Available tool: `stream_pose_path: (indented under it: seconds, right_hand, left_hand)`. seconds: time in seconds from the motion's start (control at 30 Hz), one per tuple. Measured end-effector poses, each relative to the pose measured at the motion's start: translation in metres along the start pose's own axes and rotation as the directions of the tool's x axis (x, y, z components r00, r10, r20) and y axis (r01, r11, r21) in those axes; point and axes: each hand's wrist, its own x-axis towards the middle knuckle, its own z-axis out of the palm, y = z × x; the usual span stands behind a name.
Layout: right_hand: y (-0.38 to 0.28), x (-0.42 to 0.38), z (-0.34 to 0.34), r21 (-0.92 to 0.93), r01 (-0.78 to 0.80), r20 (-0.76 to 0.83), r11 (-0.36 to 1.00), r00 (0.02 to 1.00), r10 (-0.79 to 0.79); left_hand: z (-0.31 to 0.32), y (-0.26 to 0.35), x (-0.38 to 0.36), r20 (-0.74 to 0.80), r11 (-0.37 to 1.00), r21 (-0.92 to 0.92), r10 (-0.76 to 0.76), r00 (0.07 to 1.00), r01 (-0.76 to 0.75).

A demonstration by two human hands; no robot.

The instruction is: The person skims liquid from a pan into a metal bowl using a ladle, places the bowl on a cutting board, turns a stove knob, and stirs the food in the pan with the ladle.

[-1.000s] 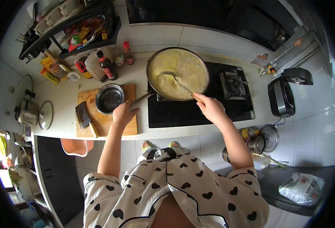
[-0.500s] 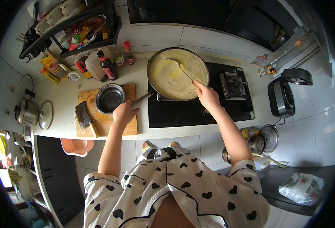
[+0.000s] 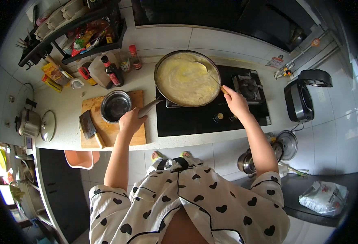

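A large round pan [image 3: 179, 95] holding pale yellow batter-like food [image 3: 183, 83] rests on the left burner of the black stove [image 3: 187, 124]. My left hand [image 3: 132, 121] is closed around the pan's long handle [image 3: 149, 107]. With my right hand [image 3: 236, 101] I grip the wooden end of a metal spoon [image 3: 214, 77], whose bowl lies in the food near the pan's upper right. Left of the pan, a dark metal bowl [image 3: 116, 106] stands on a wooden cutting board [image 3: 136, 134], beside a cleaver [image 3: 88, 124].
Sauce bottles [image 3: 113, 73] line the wall below a rack [image 3: 85, 51]. At the left are a steel pot [image 3: 27, 121] and a glass lid [image 3: 48, 126]. A second burner [image 3: 248, 87] lies right of the pan, and a black appliance [image 3: 299, 101] stands farther right.
My right hand has moved right and slightly down, and the spoon's bowl has shifted right across the food. My left hand keeps its hold on the handle.
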Motion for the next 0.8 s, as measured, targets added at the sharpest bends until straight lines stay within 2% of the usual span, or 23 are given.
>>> stream_pose_path:
  seconds: [0.1,0.23,0.33,0.4,0.47,0.63,0.8]
  right_hand:
    - [0.012,-0.008,-0.009,0.077,0.048,-0.022,0.996,0.999,-0.046]
    - [0.022,-0.016,-0.025,0.212,0.054,0.068,0.976,0.995,-0.07]
    - [0.018,-0.024,-0.043,0.303,-0.049,0.233,0.952,0.972,-0.024]
    - [0.004,-0.029,-0.064,0.354,-0.269,0.427,0.896,0.899,0.102]
    - [0.001,-0.032,-0.071,0.423,-0.454,0.568,0.784,0.807,0.16]
    - [0.007,-0.032,-0.07,0.479,-0.539,0.701,0.693,0.71,0.068]
    - [0.002,-0.034,-0.064,0.519,-0.649,0.786,0.556,0.618,-0.012]
  left_hand:
    - [0.0,0.001,0.0,0.003,1.0,0.015,-0.01,1.0,0.01]
    - [0.0,0.002,0.0,-0.004,1.0,0.021,-0.008,1.0,0.008]
    - [0.0,0.001,0.0,-0.011,1.0,0.017,0.009,1.0,-0.009]
    - [0.0,0.001,0.0,0.0,1.0,0.024,0.008,1.0,-0.008]
    - [0.001,0.0,0.001,0.004,1.0,0.028,0.008,1.0,-0.009]
    - [0.006,-0.005,0.001,-0.065,0.998,-0.034,0.051,0.997,-0.054]
    - [0.004,-0.003,0.002,-0.031,0.999,-0.002,0.035,0.999,-0.035]
